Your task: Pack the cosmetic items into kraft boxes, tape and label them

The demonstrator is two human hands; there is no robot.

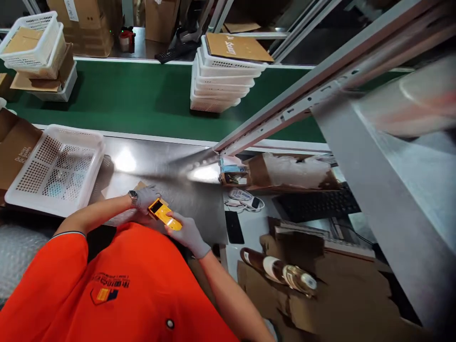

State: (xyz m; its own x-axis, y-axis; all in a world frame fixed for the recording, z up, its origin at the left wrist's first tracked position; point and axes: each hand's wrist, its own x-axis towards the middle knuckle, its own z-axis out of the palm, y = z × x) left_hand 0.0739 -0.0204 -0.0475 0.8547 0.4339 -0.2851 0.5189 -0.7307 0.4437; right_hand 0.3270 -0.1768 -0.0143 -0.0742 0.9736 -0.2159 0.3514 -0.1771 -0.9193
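I hold a yellow handheld device (164, 214) with a small dark screen close to my chest, above the steel tabletop (199, 204). My left hand (145, 197), in a grey glove with a watch at the wrist, closes on the device's upper end. My right hand (189, 235), also gloved, wraps round its lower end. My orange shirt fills the lower left of the view.
A white perforated basket (53, 166) sits left on the table. Beyond runs a green conveyor (142, 99) with stacked white baskets (223, 80). A black phone (234, 227), keyboard (317, 204), cardboard and bottles (278, 270) lie right. A metal frame (320, 95) slants overhead.
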